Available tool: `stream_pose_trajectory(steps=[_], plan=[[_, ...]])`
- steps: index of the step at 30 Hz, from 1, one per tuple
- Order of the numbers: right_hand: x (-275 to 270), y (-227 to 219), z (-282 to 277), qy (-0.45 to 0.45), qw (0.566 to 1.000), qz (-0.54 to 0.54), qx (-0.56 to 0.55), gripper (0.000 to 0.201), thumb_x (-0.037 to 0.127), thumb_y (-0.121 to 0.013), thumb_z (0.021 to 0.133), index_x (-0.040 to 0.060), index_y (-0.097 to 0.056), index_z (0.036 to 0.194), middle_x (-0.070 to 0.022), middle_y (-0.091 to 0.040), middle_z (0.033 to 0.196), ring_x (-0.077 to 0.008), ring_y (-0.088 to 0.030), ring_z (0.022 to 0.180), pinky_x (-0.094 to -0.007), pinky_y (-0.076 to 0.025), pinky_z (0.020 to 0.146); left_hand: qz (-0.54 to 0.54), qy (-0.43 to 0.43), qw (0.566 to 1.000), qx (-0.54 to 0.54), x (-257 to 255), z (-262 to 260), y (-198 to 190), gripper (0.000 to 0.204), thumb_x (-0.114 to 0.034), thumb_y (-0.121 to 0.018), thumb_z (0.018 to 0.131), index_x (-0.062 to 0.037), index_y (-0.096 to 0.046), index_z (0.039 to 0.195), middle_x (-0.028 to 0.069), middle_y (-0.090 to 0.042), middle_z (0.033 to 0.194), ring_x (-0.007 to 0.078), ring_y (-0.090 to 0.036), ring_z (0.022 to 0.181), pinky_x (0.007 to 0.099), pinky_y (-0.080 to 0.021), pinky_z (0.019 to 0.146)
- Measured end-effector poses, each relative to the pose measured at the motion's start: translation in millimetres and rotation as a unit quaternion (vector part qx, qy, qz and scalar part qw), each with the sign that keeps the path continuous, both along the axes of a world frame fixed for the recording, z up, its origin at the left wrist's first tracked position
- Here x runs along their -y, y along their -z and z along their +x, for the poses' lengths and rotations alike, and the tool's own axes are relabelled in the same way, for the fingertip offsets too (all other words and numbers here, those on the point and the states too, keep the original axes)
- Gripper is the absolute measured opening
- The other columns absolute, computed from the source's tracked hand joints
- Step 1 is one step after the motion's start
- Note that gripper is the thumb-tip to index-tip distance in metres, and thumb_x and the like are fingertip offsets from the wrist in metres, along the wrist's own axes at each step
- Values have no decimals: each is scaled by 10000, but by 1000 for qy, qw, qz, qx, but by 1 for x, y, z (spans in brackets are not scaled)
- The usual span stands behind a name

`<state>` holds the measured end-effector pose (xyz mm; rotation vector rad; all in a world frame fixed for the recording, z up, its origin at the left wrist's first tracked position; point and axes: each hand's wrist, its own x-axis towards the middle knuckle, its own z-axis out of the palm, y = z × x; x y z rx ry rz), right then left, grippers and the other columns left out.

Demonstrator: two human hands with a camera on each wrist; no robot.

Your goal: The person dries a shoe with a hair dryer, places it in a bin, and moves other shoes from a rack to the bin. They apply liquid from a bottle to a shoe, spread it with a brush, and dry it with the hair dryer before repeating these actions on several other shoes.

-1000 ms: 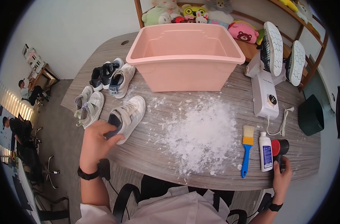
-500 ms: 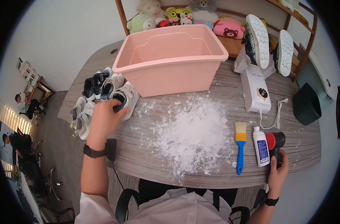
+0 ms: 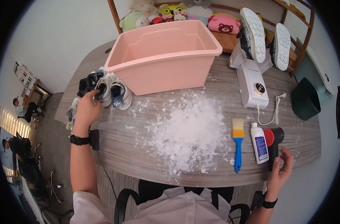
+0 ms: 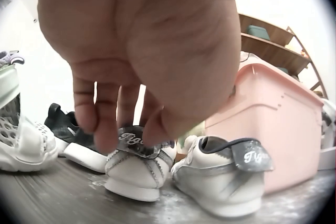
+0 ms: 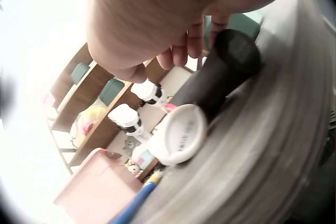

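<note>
My left hand is at the heel of a white shoe, fingers and thumb hanging loosely about its dark heel tab. Its mate, another white shoe, stands just to the right, by the pink tub. Over at the right side of the table, my right hand hovers with loosely bent fingers and holds nothing. Below its fingers lies a black tool with a red round face; its black cylindrical end shows in the right wrist view. A white bottle with a blue label lies beside that tool.
White powder covers the table's middle. Behind it stands a pink tub. A blue-handled brush, a white shoe dryer bearing two shoes, and a dark green bin are rightward. Black shoes and pale shoes stand left.
The white shoe in my left hand was moved back beside its mate and let go; the hand then shifted left to the mate. My right hand has lifted off the black tool.
</note>
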<state>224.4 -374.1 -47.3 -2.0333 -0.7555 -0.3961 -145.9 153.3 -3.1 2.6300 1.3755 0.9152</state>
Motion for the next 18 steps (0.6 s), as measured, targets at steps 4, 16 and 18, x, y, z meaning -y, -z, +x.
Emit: stream_pose_trajectory(steps=[4,16,18], plan=[[-23,-32,-33,-199,978,-23,-58,278,15,-652,869,-24,-663,1144,-120,-633,1156,-257,-625,953,-373,-494,896,-19,6,996,-91,21,3,-11,357,-87,-737,796,28,-714,1133,191,-683,1176,381,-669,1046,463,-526,880],[-91,-43,-25,-280,920,-276,-10,377,-121,-610,830,51,-715,1149,-158,-621,1058,-374,-679,888,-441,-562,797,-203,1,971,-127,141,-70,-30,295,-122,-828,669,44,-656,842,163,-646,746,289,-630,641,371,-499,629],[-98,-46,-23,-292,913,-283,2,349,-101,-622,838,50,-701,1142,-159,-619,1026,-378,-675,870,-447,-561,788,-237,81,965,-81,147,-81,-26,292,-97,-858,625,40,-646,774,136,-618,706,246,-617,640,353,-486,624]])
